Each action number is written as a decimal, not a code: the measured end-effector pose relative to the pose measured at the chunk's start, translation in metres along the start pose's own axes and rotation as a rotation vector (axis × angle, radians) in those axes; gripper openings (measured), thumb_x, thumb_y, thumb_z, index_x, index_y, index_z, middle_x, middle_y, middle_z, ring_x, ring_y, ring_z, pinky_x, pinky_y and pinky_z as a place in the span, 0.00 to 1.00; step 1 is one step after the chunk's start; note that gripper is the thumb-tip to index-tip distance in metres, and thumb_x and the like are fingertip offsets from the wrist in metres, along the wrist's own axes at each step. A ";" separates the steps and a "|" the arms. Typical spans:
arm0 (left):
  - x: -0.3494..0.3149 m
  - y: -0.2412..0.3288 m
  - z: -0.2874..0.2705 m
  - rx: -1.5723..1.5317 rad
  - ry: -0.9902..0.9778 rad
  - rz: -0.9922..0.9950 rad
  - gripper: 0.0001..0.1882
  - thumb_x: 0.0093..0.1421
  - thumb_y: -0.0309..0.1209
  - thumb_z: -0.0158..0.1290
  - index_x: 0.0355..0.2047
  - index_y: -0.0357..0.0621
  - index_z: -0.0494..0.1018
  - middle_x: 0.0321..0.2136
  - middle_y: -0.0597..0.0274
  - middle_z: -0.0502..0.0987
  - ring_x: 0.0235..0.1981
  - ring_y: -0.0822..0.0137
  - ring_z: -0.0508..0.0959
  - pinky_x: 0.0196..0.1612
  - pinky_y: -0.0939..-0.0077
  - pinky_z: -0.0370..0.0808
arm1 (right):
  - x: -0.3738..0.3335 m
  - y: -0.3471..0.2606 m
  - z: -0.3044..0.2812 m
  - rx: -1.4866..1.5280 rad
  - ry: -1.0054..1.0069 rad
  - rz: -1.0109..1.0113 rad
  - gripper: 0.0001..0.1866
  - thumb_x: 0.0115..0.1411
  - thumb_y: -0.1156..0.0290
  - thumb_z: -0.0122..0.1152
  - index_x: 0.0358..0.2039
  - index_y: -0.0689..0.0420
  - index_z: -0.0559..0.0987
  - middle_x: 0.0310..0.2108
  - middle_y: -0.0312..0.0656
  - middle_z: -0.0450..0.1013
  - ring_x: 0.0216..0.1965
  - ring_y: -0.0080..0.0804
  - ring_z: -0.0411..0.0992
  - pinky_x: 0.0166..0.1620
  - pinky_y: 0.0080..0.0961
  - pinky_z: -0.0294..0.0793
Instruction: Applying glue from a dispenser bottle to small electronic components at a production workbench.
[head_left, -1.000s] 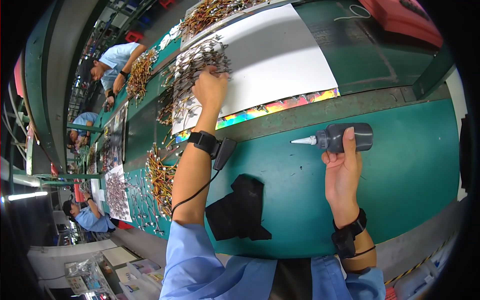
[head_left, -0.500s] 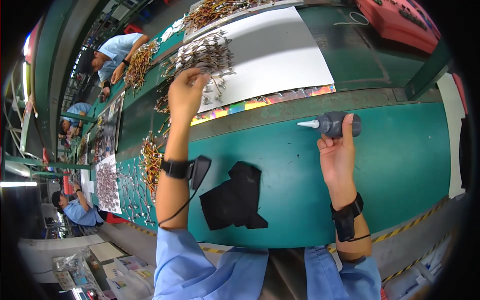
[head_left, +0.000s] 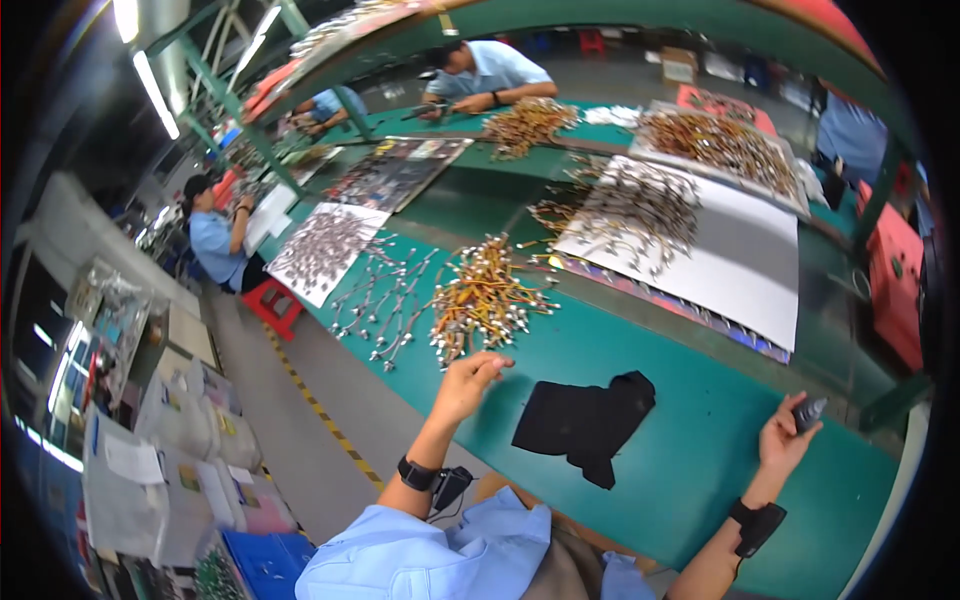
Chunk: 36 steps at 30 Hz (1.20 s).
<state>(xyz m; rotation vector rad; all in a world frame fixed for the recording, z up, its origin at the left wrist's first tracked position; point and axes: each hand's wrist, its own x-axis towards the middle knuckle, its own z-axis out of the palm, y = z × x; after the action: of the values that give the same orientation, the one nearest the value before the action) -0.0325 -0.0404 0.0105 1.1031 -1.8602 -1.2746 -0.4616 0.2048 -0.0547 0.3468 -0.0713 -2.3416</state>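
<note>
At the near edge of the green table, my left hand [head_left: 470,386] hovers just in front of a heap of yellow and brown wire leads [head_left: 480,300] with silvery ends. Its fingers are drawn together, and whatever may be between them is too small to make out. Off to the right, my right hand [head_left: 782,445] grips a small dark squeeze bottle [head_left: 808,413] over the tabletop. Between my hands a black cloth piece [head_left: 580,422] lies flat. Left of the heap, separate grey leads [head_left: 385,305] are spread in rows.
A white sheet [head_left: 735,265] bearing dark leads [head_left: 640,215] lies across the bench, with a tray [head_left: 715,150] of more leads beyond. Co-workers in blue sit at the far side [head_left: 490,75] and left [head_left: 220,235]. A red stool [head_left: 272,305] stands by the left edge.
The view has swung left. My left hand has left the dark leads on the white sheet and come back near the yellow-brown heap. My right hand still holds the bottle, now tilted differently.
</note>
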 end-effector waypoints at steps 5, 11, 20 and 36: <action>-0.035 -0.031 -0.004 -0.122 0.158 -0.165 0.14 0.58 0.36 0.46 0.33 0.37 0.75 0.29 0.64 0.76 0.27 0.76 0.71 0.31 0.82 0.69 | 0.004 -0.023 0.002 0.059 -0.023 -0.040 0.45 0.54 0.50 0.52 0.57 0.66 0.40 0.42 0.45 0.70 0.17 0.23 0.57 0.20 0.16 0.60; -0.043 -0.063 0.020 -0.046 0.312 0.110 0.10 0.53 0.33 0.53 0.27 0.38 0.76 0.27 0.63 0.75 0.26 0.76 0.72 0.30 0.82 0.69 | 0.005 -0.028 0.002 0.056 -0.035 -0.041 0.46 0.55 0.45 0.46 0.58 0.65 0.37 0.43 0.45 0.70 0.17 0.24 0.57 0.20 0.16 0.61; -0.052 -0.055 0.027 -0.056 0.348 0.108 0.06 0.49 0.27 0.57 0.26 0.38 0.76 0.30 0.63 0.74 0.25 0.78 0.72 0.29 0.84 0.69 | -0.006 0.004 0.012 0.016 0.038 -0.159 0.49 0.51 0.34 0.37 0.57 0.65 0.46 0.46 0.41 0.69 0.17 0.25 0.57 0.21 0.17 0.62; -0.051 -0.055 0.026 0.024 0.402 0.163 0.06 0.53 0.28 0.52 0.29 0.39 0.76 0.33 0.61 0.74 0.35 0.69 0.74 0.39 0.78 0.69 | -0.030 0.049 -0.002 -0.307 0.062 -0.351 0.50 0.51 0.30 0.20 0.52 0.66 0.59 0.47 0.43 0.68 0.19 0.26 0.58 0.23 0.19 0.59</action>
<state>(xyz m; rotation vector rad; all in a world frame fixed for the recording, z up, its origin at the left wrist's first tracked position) -0.0154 0.0058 -0.0522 1.1012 -1.6254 -0.8660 -0.4070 0.1914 -0.0427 0.2955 0.4056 -2.6317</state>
